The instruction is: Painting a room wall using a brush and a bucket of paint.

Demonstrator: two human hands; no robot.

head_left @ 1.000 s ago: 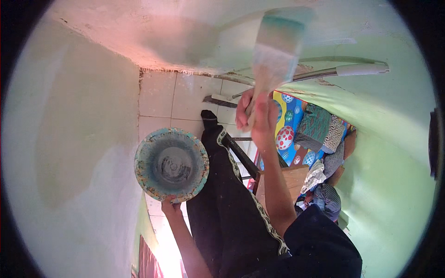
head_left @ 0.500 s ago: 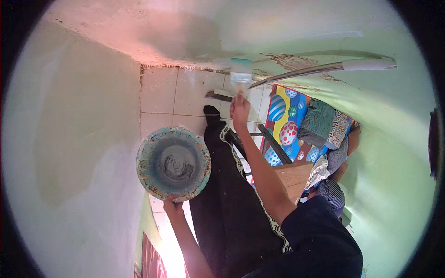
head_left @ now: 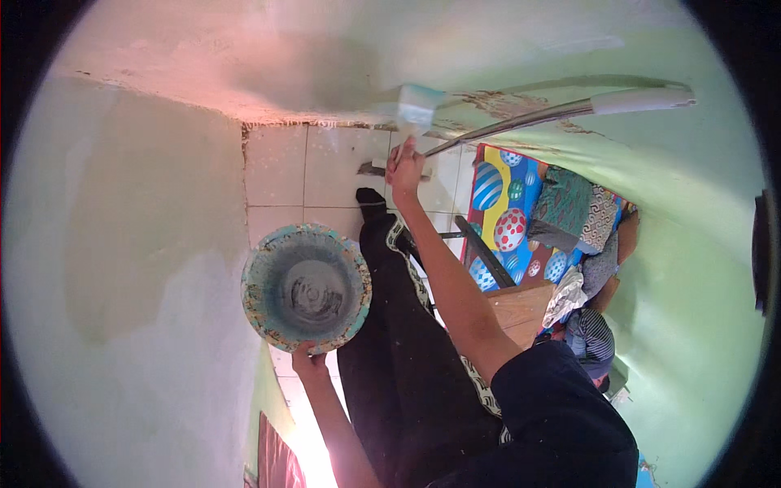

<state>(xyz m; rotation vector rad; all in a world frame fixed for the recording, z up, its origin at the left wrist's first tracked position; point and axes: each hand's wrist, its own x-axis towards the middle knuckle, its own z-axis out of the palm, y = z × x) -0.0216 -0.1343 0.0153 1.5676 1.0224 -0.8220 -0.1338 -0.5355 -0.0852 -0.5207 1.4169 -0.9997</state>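
My right hand [head_left: 405, 169] is closed round the handle of a wide paintbrush [head_left: 416, 114], slightly blurred, with its pale turquoise bristles up at the wall [head_left: 325, 69]. I cannot tell whether the bristles touch it. My left hand [head_left: 310, 362] grips the near rim of a round bucket [head_left: 259, 305], which is crusted with flaking turquoise and orange paint. A greyish-white residue covers the bucket's bottom. The bucket hangs to the left of my black-clad legs, tilted so that its inside faces up.
A long pole with a white end [head_left: 643, 100] leans along the wall. Below my right hand lies a dark-edged block [head_left: 373, 168] on white floor tiles [head_left: 333, 167]. To the right are a wooden chair [head_left: 521, 309], a colourful mat [head_left: 488, 183] and cushions [head_left: 561, 203].
My right hand and the paintbrush have moved a little left and up. The bucket stays in my left hand, almost unmoved.
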